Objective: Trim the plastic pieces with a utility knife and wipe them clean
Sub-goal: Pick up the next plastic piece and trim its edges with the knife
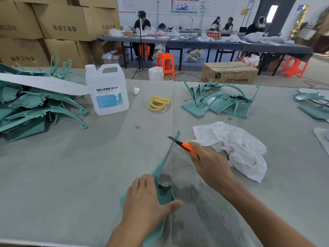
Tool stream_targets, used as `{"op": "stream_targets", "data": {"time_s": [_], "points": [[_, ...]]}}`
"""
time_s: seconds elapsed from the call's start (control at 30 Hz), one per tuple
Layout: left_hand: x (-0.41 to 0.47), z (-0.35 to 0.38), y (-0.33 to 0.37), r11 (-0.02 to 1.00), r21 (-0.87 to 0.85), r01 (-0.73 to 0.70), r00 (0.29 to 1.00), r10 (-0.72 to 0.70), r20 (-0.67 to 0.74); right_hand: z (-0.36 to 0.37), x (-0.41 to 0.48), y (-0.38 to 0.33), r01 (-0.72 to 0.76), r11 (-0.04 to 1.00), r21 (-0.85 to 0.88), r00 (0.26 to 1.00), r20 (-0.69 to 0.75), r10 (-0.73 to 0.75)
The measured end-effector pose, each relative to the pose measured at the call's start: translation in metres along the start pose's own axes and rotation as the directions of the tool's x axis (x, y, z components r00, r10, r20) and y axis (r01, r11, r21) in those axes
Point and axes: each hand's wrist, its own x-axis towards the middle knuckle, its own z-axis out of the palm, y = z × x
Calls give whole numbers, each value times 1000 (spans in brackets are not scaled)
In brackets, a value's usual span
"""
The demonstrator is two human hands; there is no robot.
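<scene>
The slender teal plastic moulding [166, 157] lay on the grey felt-covered table [71, 175] directly ahead of the person. Its broad end was nearest the body, and its long, narrow arm ran away from them, leaning slightly right and ending in a small tab.

The left hand [147, 198] rested on the broad end with fingers fairly straight and thumb spread across it, pressing the piece down rather than clasping it. The right hand [210, 166] had its fingers wrapped round the orange-handled utility knife [187, 147]. The blade pointed up and left and met the right-hand edge of the narrow arm near its far end.

So the axis of the piece ran from the left hand outward. The knife crossed it from the right, well beyond the holding hand, and any cut along that edge would probably follow the same line.

A crumpled white cloth [236, 148] lay just right of the knife hand, so the right hand was the nearer one for wiping.
</scene>
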Motion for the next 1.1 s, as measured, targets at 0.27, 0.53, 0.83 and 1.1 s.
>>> {"op": "stream_targets", "data": {"time_s": [0.27,0.53,0.83,1.1], "points": [[56,-6,15,924,-371,-94,990,45,-137,2,-37,15,-199,951,239,980,24,199],[112,18,40,902,-412,-129,985,67,-161,6,-26,27,-317,810,494,942,69,327],[115,25,37,882,-456,-121,988,61,-144,20,-2,10,-357,692,628,933,207,294],[118,31,33,862,-494,-114,983,24,-185,27,8,4,-472,653,592,870,194,453]]}}
